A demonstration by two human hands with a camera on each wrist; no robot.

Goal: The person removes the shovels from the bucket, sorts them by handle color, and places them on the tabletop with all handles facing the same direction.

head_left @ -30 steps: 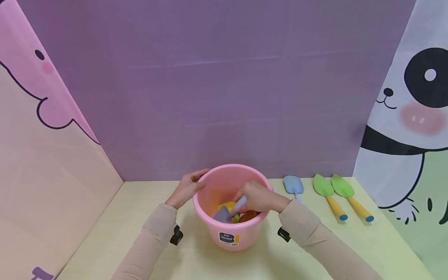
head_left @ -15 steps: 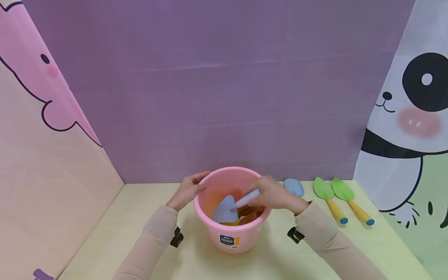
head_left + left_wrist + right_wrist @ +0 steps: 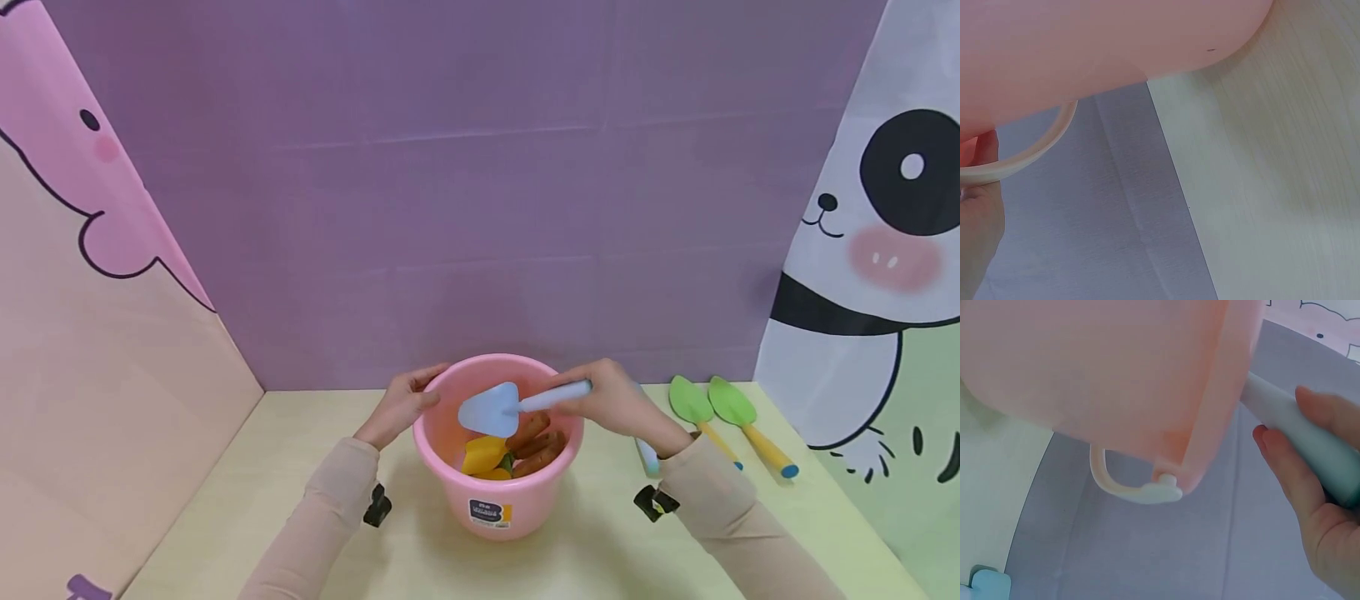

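Pink wall print [image 3: 123, 192]: farthest left, beyond the counter [image 3: 195, 500].
Left hand [image 3: 401, 407]: fingers gripping the rim of the pink bucket [image 3: 536, 504], which stands mid-counter.
Pale handle [image 3: 1038, 147]: I cannot make it out from the head; my left wrist view shows it crossing that hand, and my right wrist view shows its clip at the rim.
Yellow pieces [image 3: 483, 454]: inside the bucket, seen only from the head, beside brown pieces [image 3: 540, 446].
Blue spade [image 3: 491, 410]: blade over the bucket's mouth above those pieces; my right wrist view loses it behind the wall and keeps only the grip.
Right hand [image 3: 607, 400]: fingers and thumb closed around the spade's grip, clearest from the right wrist.
Second blue tool [image 3: 647, 458]: on the counter, mostly behind the right arm.
Green trowels [image 3: 731, 402]: two lying side by side, yellow grips, one partly behind the sleeve; I get them from the head alone.
Panda print [image 3: 892, 208]: on the right wall.
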